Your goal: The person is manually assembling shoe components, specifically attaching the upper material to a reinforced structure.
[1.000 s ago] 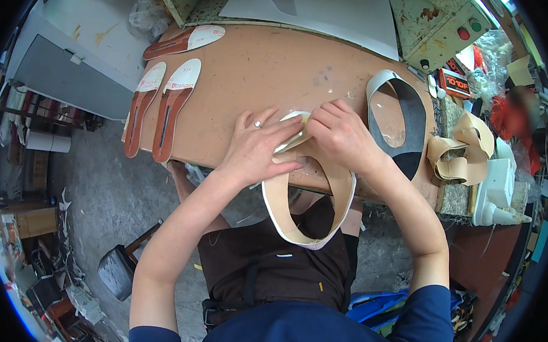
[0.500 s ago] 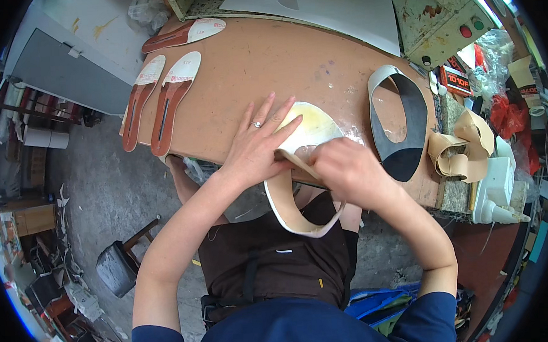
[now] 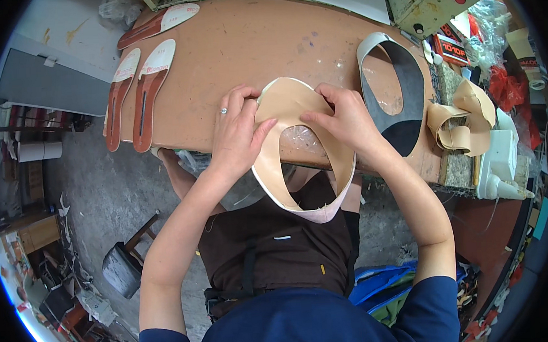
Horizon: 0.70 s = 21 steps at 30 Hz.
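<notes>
A beige shoe upper (image 3: 284, 102) with a white edge and a large oval opening lies partly on the table's near edge, its lower loop hanging over my lap. My left hand (image 3: 236, 131) grips its left rim, with the thumb on the beige face and the fingers at the edge. On the other side my right hand (image 3: 344, 116) pinches the right rim, thumb pressed on the beige lining. Farther right lies a second shoe upper (image 3: 405, 71), grey and black, apart from both hands.
Several red-brown insoles (image 3: 152, 94) with white ends lie at the table's left. Rolled beige pieces (image 3: 460, 124), a white plastic container (image 3: 495, 162) and a small red-and-black box (image 3: 450, 50) sit at the right edge. A machine housing with buttons (image 3: 442, 4) stands behind.
The upper's folded-over front now lies spread with its beige lining facing up. My right hand has moved from its middle to the right rim; my left hand has shifted to the left rim.
</notes>
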Each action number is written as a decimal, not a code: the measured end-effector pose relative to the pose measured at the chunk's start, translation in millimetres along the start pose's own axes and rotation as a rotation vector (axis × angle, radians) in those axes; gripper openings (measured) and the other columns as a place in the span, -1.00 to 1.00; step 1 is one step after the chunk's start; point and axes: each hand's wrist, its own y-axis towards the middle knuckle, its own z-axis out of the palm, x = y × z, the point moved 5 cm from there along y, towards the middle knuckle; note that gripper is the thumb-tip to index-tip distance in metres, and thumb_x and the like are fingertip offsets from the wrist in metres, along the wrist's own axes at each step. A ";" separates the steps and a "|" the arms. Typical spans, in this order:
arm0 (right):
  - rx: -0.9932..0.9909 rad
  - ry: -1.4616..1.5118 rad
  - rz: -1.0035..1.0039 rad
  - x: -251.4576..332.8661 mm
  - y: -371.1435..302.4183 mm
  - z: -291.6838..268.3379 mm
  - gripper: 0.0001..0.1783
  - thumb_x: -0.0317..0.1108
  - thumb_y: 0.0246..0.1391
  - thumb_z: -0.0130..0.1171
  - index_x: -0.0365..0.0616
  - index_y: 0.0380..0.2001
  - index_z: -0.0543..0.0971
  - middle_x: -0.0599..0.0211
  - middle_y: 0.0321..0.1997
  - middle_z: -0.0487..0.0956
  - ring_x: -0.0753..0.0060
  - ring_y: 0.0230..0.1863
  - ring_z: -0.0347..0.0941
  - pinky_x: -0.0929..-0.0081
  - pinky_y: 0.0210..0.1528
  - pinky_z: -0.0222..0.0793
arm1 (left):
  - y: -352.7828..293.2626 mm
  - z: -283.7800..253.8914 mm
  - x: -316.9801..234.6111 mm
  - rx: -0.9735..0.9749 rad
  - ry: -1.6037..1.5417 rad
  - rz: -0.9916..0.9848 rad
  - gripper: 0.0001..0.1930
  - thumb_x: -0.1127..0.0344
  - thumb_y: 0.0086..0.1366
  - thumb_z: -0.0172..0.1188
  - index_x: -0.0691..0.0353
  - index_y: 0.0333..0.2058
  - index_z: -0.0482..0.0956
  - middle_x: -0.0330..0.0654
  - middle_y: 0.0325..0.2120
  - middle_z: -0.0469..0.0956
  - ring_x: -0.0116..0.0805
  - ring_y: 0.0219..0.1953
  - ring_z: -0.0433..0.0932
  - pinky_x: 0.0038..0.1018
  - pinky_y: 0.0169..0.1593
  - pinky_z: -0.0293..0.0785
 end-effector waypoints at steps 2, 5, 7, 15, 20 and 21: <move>0.024 0.023 0.039 -0.3 1.1 1.1 -0.68 -0.31 -0.16 0.41 -0.31 -0.43 0.54 0.08 -0.57 0.53 0.27 -0.58 0.46 0.39 -0.45 0.35 | -0.1 -0.1 -0.4 0.003 -0.001 -0.004 -0.68 0.31 0.12 0.28 0.40 -0.26 0.42 -0.03 -0.03 0.33 0.07 0.16 0.24 -0.12 0.14 0.24; 0.009 -0.102 -0.089 11.9 3.3 0.9 -0.67 -0.30 -0.16 0.40 -0.32 -0.42 0.55 0.04 -0.55 0.52 0.17 -0.56 0.46 0.38 -0.43 0.36 | 0.2 -4.8 -4.0 -0.025 0.028 0.036 -0.61 0.25 0.05 0.35 0.38 -0.26 0.43 -0.04 -0.03 0.34 0.05 0.17 0.23 -0.12 0.15 0.22; 0.019 -0.175 -0.129 20.1 4.8 4.5 -0.66 -0.28 -0.19 0.40 -0.29 -0.37 0.57 0.02 -0.49 0.56 0.04 -0.46 0.50 0.27 -0.35 0.39 | 0.6 -6.5 -6.2 0.006 0.006 0.071 -0.49 0.18 -0.07 0.44 0.36 -0.24 0.43 -0.07 -0.01 0.35 0.04 0.19 0.22 -0.10 0.17 0.19; 0.097 0.149 -0.184 22.5 8.9 2.8 -0.68 -0.34 -0.12 0.33 -0.27 -0.29 0.53 -0.04 -0.41 0.59 -0.10 -0.31 0.55 0.22 -0.29 0.42 | -0.5 -4.3 -4.9 0.035 0.004 0.051 -0.43 0.15 -0.13 0.47 0.33 -0.19 0.45 -0.13 0.02 0.35 0.06 0.23 0.18 -0.09 0.20 0.17; 0.067 0.036 -0.214 13.7 8.5 7.7 -0.58 -0.32 -0.15 0.35 -0.30 -0.21 0.50 -0.10 -0.38 0.58 -0.12 -0.27 0.55 0.19 -0.24 0.44 | 0.2 -1.7 -1.4 0.040 0.011 0.017 -0.53 0.20 0.00 0.39 0.38 -0.21 0.47 -0.10 0.01 0.35 0.06 0.24 0.17 -0.12 0.20 0.18; 0.074 0.021 -0.243 13.7 9.4 8.0 -0.55 -0.31 -0.16 0.36 -0.30 -0.19 0.49 -0.12 -0.37 0.58 -0.13 -0.26 0.55 0.18 -0.23 0.44 | 0.1 -1.4 -1.8 0.028 0.012 0.019 -0.57 0.21 0.04 0.36 0.39 -0.21 0.47 -0.10 0.00 0.35 0.06 0.23 0.18 -0.13 0.20 0.19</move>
